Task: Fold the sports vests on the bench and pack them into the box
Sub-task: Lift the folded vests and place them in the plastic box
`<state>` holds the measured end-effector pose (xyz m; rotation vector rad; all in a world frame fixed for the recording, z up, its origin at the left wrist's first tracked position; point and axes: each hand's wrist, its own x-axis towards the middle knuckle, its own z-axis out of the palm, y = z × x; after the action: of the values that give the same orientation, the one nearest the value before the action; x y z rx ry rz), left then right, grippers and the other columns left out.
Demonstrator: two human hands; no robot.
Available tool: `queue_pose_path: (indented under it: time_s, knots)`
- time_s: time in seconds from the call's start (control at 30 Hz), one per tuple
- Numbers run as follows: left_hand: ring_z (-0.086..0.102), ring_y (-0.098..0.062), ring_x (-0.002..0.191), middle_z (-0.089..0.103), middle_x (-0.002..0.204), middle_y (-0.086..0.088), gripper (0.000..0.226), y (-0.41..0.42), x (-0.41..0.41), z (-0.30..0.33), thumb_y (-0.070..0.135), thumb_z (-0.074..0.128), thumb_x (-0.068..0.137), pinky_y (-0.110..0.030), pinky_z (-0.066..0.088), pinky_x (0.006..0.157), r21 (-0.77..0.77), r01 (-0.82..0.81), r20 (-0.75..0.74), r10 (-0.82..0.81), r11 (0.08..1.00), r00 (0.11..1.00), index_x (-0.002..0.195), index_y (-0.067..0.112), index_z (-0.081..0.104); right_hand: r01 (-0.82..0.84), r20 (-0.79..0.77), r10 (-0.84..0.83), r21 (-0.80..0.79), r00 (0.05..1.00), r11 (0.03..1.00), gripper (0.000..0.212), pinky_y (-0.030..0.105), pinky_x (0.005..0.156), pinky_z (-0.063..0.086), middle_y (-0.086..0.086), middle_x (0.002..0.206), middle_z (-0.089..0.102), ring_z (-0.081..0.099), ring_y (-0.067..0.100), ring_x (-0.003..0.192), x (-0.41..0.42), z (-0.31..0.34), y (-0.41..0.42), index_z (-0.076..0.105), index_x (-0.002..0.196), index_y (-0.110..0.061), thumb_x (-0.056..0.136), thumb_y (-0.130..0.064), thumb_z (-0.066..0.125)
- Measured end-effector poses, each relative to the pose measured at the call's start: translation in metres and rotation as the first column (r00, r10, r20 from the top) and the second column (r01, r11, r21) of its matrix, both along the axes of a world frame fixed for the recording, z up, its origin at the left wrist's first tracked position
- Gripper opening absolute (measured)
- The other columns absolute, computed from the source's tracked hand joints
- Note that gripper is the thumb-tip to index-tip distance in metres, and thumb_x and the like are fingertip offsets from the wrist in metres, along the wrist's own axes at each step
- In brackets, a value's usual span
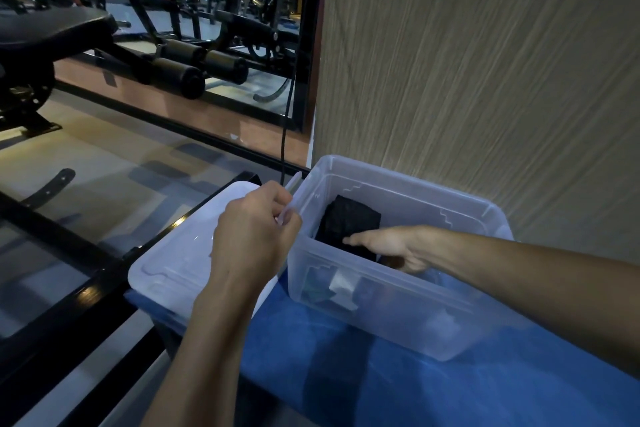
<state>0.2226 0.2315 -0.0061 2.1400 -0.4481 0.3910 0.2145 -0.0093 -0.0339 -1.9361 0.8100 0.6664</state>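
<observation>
A clear plastic box [408, 319] stands on the blue bench [363, 388]. Inside it lies a folded black vest [349, 222], with other folded cloth dimly visible lower down through the wall. My right hand [388, 244] reaches into the box and its straight fingers press on the black vest. My left hand [254, 236] grips the box's left rim handle, its fingers curled round it.
The box's clear lid [173, 263] lies on the bench's left end, beside the box. A wood-grain wall [485, 80] rises behind. To the left are a glass floor panel, black metal rails and gym machines [180, 69]; a black cable [285, 135] hangs near the box.
</observation>
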Motion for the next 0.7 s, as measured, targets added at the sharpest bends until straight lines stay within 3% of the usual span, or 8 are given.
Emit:
queue_pose_path:
  time_s: [0.1, 0.17, 0.37, 0.43, 0.5, 0.6, 0.7]
  knots:
    - [0.063, -0.024, 0.073, 0.068, 0.078, 0.005, 0.004, -0.002, -0.002, -0.001, 0.021, 0.068, 0.090, -0.045, 0.056, 0.067, 0.015, -0.024, 0.053, 0.023, 1.000, 0.998, 0.094, 0.021, 0.067, -0.008, 0.001, 0.008, -0.009, 1.000, 1.000, 0.066, 0.041, 0.066, 0.063, 0.011, 0.158, 0.036, 0.051, 0.035, 0.133, 0.005, 0.001, 0.009, 0.040, 0.152, -0.018, 0.098, -0.052, 0.056]
    - [0.063, -0.025, 0.073, 0.068, 0.079, 0.003, 0.004, -0.002, -0.002, -0.001, 0.022, 0.067, 0.091, -0.046, 0.056, 0.067, 0.031, -0.033, 0.060, 0.032, 0.999, 0.998, 0.095, 0.020, 0.067, -0.031, -0.002, 0.031, 0.001, 1.000, 1.000, 0.062, 0.043, 0.073, 0.062, 0.013, 0.157, 0.039, 0.049, 0.034, 0.136, 0.009, 0.001, 0.017, 0.039, 0.153, -0.015, 0.101, -0.048, 0.051]
    - [0.062, -0.022, 0.079, 0.067, 0.086, 0.007, 0.006, -0.003, -0.006, 0.005, 0.026, 0.065, 0.092, -0.039, 0.053, 0.067, 0.092, -0.073, 0.011, 0.072, 0.993, 0.997, 0.098, 0.024, 0.065, -0.056, -0.060, 0.059, 0.052, 0.996, 0.997, 0.061, 0.055, 0.080, 0.061, 0.014, 0.156, 0.041, 0.056, 0.036, 0.128, 0.009, 0.007, 0.020, 0.038, 0.154, -0.021, 0.102, -0.051, 0.050]
    - [0.060, -0.024, 0.083, 0.064, 0.095, 0.005, 0.010, -0.006, -0.008, 0.008, 0.026, 0.067, 0.090, -0.039, 0.051, 0.067, 0.101, -0.083, 0.072, 0.076, 0.991, 0.995, 0.099, 0.022, 0.066, -0.115, -0.098, 0.116, 0.014, 0.988, 0.993, 0.070, 0.051, 0.073, 0.063, 0.019, 0.145, 0.052, 0.068, 0.034, 0.108, 0.005, 0.020, 0.018, 0.035, 0.155, -0.022, 0.098, -0.061, 0.050]
    - [0.056, -0.028, 0.092, 0.060, 0.103, 0.000, 0.018, -0.010, -0.010, 0.012, 0.027, 0.068, 0.088, -0.044, 0.050, 0.072, 0.072, -0.080, 0.142, 0.069, 0.994, 0.987, 0.103, 0.019, 0.068, -0.166, -0.125, 0.157, -0.063, 0.980, 0.984, 0.080, 0.045, 0.066, 0.063, 0.025, 0.122, 0.064, 0.072, 0.033, 0.082, -0.001, 0.040, 0.017, 0.033, 0.153, -0.013, 0.096, -0.067, 0.050]
    - [0.050, -0.028, 0.096, 0.058, 0.107, 0.000, 0.024, -0.028, -0.023, 0.024, 0.031, 0.061, 0.087, -0.045, 0.046, 0.080, 0.059, -0.036, 0.201, 0.023, 0.998, 0.979, 0.106, 0.021, 0.070, -0.153, -0.084, 0.144, -0.118, 0.986, 0.981, 0.086, 0.048, 0.070, 0.062, 0.030, 0.128, 0.058, 0.067, 0.038, 0.093, -0.014, 0.069, 0.012, 0.028, 0.156, -0.005, 0.096, -0.062, 0.054]
    - [0.057, -0.026, 0.098, 0.063, 0.104, 0.007, 0.020, -0.059, -0.046, 0.033, 0.033, 0.059, 0.087, -0.046, 0.048, 0.086, 0.076, 0.138, 0.228, -0.152, 0.988, 0.962, 0.101, 0.025, 0.071, -0.162, -0.011, 0.162, -0.126, 0.987, 0.979, 0.077, 0.052, 0.084, 0.061, 0.028, 0.127, 0.063, 0.070, 0.040, 0.098, -0.047, 0.104, 0.000, 0.028, 0.155, -0.007, 0.100, -0.057, 0.050]
